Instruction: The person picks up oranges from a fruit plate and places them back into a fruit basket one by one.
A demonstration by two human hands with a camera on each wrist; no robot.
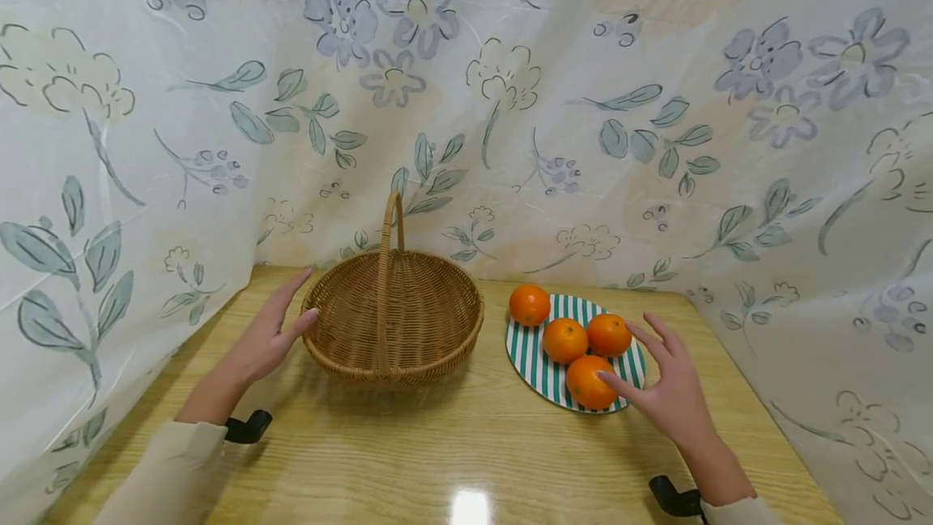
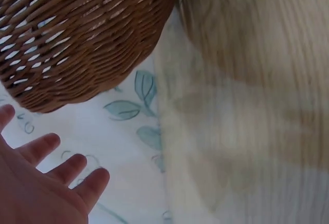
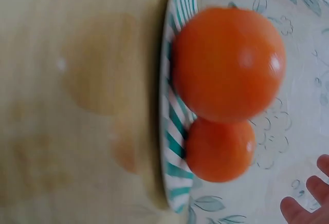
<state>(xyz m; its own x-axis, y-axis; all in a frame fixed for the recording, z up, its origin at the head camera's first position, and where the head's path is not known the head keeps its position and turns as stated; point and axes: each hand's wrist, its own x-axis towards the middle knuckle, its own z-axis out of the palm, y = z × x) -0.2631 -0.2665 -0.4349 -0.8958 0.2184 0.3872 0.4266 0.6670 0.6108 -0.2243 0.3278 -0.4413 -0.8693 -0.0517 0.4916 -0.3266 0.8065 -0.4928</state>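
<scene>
A brown wicker basket (image 1: 342, 347) with a tall arched handle (image 1: 383, 290) stands on the table, its bowl bare inside. At its left rim is my left hand (image 1: 262, 343), fingers spread and thumb tip right by the weave. In the left wrist view, the fingers (image 2: 69, 168) reach out below the basket's side (image 2: 92, 44). Several oranges sit on a round green-and-white striped mat (image 1: 535, 367). My right hand (image 1: 670, 395) spreads beside them, the thumb overlapping the front orange (image 1: 586, 386) and the fingertips close to the right-hand orange (image 1: 609, 334).
A wooden table (image 1: 452, 444) carries everything. Floral cloth (image 1: 496, 104) hangs behind the table and along both sides. The basket stands left of the mat, with a strip of tabletop between them. Black wrist mounts (image 1: 249, 426) show at both sleeves.
</scene>
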